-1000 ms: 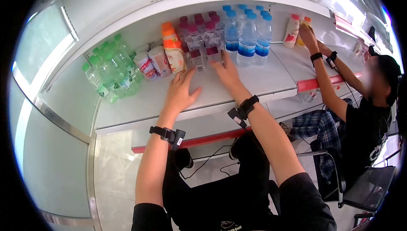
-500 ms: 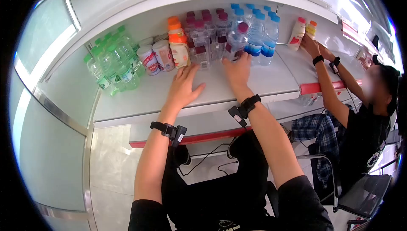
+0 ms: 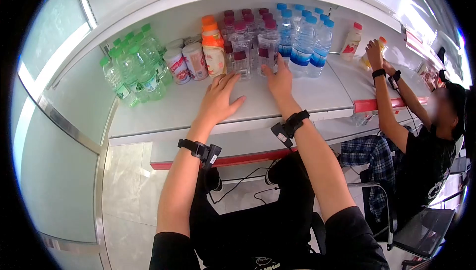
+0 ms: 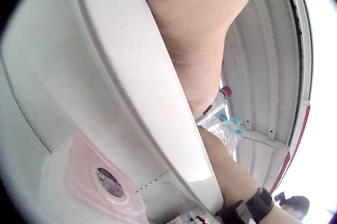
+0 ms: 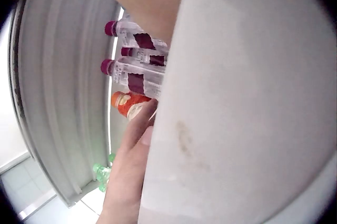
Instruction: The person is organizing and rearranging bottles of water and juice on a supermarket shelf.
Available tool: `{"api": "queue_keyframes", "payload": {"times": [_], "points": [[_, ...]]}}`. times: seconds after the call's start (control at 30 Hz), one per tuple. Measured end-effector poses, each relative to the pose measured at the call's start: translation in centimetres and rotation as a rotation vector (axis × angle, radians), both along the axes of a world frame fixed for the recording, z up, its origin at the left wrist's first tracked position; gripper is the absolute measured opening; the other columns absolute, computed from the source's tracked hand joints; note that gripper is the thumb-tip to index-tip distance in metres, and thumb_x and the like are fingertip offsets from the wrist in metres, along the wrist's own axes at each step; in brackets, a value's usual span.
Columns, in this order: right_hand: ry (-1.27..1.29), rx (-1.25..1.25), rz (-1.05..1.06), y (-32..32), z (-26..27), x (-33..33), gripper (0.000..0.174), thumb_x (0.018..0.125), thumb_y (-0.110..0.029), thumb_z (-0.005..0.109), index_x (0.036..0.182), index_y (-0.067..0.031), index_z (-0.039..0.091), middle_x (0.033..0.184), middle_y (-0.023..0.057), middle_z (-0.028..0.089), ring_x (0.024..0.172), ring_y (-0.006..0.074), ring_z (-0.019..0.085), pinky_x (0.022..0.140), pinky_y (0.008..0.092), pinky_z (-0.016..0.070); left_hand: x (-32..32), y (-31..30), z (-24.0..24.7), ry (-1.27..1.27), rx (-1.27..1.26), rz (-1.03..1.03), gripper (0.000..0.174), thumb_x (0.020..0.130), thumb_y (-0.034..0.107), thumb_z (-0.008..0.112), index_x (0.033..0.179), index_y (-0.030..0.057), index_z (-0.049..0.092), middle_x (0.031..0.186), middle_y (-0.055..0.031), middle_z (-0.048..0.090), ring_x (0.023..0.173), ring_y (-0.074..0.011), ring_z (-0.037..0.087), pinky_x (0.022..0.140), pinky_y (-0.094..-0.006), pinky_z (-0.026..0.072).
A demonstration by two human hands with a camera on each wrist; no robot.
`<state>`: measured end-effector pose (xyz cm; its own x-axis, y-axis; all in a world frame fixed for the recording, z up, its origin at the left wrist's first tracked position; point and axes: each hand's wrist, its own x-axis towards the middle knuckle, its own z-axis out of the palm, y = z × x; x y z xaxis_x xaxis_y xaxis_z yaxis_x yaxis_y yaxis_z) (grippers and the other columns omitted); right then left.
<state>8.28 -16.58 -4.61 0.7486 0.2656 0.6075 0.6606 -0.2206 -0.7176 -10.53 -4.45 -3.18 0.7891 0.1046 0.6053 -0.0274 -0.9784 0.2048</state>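
Note:
In the head view, my right hand (image 3: 281,84) touches the lower right side of an upright clear bottle (image 3: 268,44) with a maroon cap, its fingers fairly straight. My left hand (image 3: 216,99) lies palm down on the shelf (image 3: 173,116), thumb spread, fingertips near the base of the orange-capped bottle (image 3: 214,54) and the maroon-labelled bottle (image 3: 241,47). In the right wrist view, the left hand (image 5: 124,174) shows by the orange bottle (image 5: 129,103). The left wrist view shows the right forearm (image 4: 231,176); both sets of fingertips are partly hidden.
Green-capped bottles (image 3: 144,71) and cans (image 3: 177,65) stand left. Several blue-capped bottles (image 3: 303,44) are close to the right hand's right side. Farther right, another person (image 3: 431,146) handles a yellow bottle (image 3: 381,47) beside a red-capped bottle (image 3: 352,42). An upper shelf overhangs the bottles.
The maroon-capped bottle at my right hand, tilted right half a second ago, is upright and farther left. The left hand has barely moved. The other person's yellow bottle has moved right.

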Motion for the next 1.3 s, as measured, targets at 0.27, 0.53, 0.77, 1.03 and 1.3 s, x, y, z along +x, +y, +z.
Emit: {"api": "queue_keyframes", "payload": {"times": [0.27, 0.53, 0.77, 1.03, 1.3], "points": [[0.004, -0.016, 0.077, 0.1, -0.1, 0.5, 0.062, 0.089, -0.029, 0.069, 0.140, -0.0026, 0.047, 0.127, 0.0279, 0.056, 0.111, 0.0421, 0.057, 0.091, 0.0439, 0.0486, 0.1, 0.1, -0.1, 0.012, -0.009, 0.019, 0.069, 0.085, 0.036, 0.067, 0.143, 0.0072, 0.043, 0.144, -0.0156, 0.047, 0.134, -0.0327, 0.040, 0.109, -0.0463, 0.0327], [-0.127, 0.027, 0.085, 0.7, -1.0, 1.0, 0.050, 0.089, -0.023, 0.068, 0.127, 0.0026, 0.050, 0.121, 0.0205, 0.060, 0.095, 0.0297, 0.064, 0.080, 0.0397, 0.0524, 0.3, 0.4, -0.2, 0.086, -0.013, 0.041, 0.072, 0.085, 0.040, 0.066, 0.145, 0.0089, 0.042, 0.146, -0.0125, 0.047, 0.137, -0.0314, 0.037, 0.108, -0.0453, 0.0330], [-0.062, 0.147, 0.112, 0.5, 0.1, -0.8, 0.052, 0.079, -0.015, 0.075, 0.120, 0.0028, 0.047, 0.117, 0.0199, 0.052, 0.106, 0.0368, 0.055, 0.091, 0.0421, 0.0467, 0.1, 0.3, 0.0, 0.176, 0.030, 0.051, 0.070, 0.088, 0.046, 0.062, 0.149, 0.0179, 0.040, 0.153, -0.0108, 0.040, 0.147, -0.0325, 0.021, 0.113, -0.0526, 0.0215], [-0.082, 0.104, 0.083, -0.4, 0.6, -1.4, 0.046, 0.076, -0.013, 0.076, 0.112, 0.0012, 0.051, 0.110, 0.0185, 0.054, 0.100, 0.0350, 0.055, 0.088, 0.0429, 0.0469, 0.3, 0.4, -0.2, 0.209, -0.013, 0.020, 0.066, 0.090, 0.051, 0.057, 0.148, 0.0230, 0.041, 0.154, -0.0115, 0.038, 0.149, -0.0321, 0.016, 0.112, -0.0583, 0.0186], [-0.078, 0.090, 0.039, 0.7, -0.1, -1.2, 0.043, 0.078, -0.015, 0.076, 0.113, -0.0021, 0.054, 0.110, 0.0183, 0.056, 0.088, 0.0328, 0.061, 0.075, 0.0417, 0.0504, -0.2, 0.6, -0.5, 0.031, 0.030, 0.142, 0.055, 0.087, 0.037, 0.064, 0.135, 0.0112, 0.054, 0.142, -0.0136, 0.051, 0.137, -0.0346, 0.036, 0.108, -0.0508, 0.0298]]}}
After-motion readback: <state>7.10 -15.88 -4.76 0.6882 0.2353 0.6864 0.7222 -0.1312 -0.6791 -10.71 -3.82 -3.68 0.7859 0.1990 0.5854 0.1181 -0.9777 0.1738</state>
